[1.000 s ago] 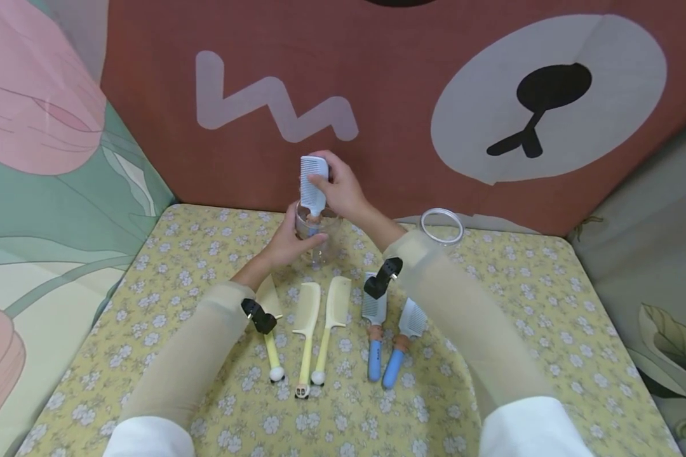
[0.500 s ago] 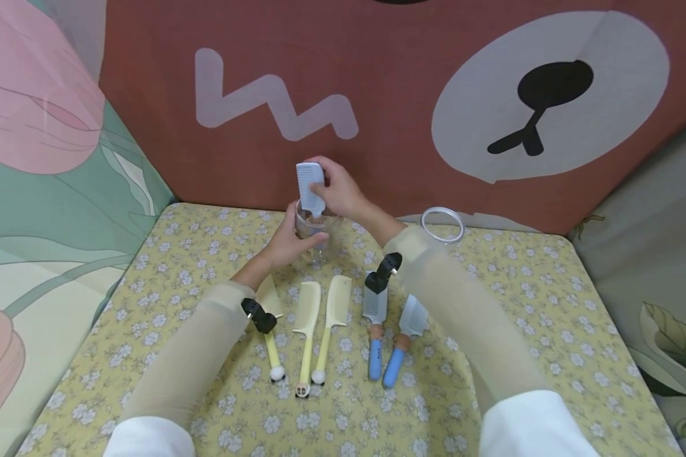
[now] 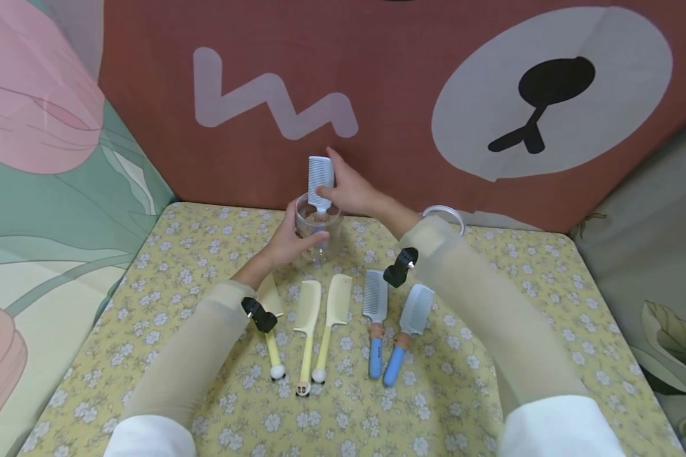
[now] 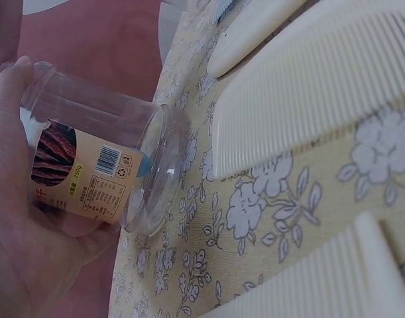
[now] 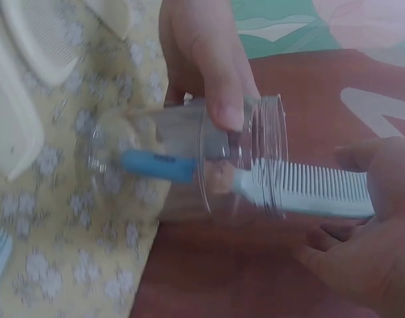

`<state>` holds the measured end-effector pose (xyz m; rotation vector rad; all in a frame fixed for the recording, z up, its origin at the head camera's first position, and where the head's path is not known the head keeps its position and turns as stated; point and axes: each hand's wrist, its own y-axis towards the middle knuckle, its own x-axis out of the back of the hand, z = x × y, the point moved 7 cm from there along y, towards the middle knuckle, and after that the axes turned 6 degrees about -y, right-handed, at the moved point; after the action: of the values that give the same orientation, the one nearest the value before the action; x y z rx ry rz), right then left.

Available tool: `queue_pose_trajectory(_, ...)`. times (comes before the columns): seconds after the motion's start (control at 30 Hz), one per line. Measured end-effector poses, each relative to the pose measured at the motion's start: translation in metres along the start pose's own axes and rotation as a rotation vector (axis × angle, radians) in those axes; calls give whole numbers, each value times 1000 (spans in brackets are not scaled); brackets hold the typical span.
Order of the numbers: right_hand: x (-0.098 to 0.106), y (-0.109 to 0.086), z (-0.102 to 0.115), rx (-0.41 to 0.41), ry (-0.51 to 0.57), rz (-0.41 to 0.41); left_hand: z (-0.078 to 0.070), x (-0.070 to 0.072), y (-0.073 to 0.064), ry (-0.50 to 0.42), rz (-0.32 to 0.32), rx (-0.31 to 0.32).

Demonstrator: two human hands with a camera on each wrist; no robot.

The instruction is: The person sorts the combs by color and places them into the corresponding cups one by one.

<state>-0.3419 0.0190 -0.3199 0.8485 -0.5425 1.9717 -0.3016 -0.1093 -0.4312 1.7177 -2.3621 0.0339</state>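
The left hand grips a clear jar, whose barcoded label is legible only from the left wrist. Inside, head up, stands a pale comb; its blue handle, faint overhead, shows plainly from the right wrist. The right hand spreads its fingers around the comb's top.

I have both arms reaching from the near edge of the worktop; left forearm and right forearm converge toward the far edge. Left hand: lower, fingers curled in a wide hold, thumb pointing right. Right hand: higher, in view above the far edge, index finger extended, thumb parted from fingers.
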Motion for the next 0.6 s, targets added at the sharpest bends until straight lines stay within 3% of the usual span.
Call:
queue_pose_trajectory(0.3, 18, -18, 11, 113, -187, 12, 1, 1, 1, -16, 8, -46)
queue_pose_trajectory(0.6, 10, -58, 27, 288, -414, 120, -2, 3, -1, 3, 6, -56)
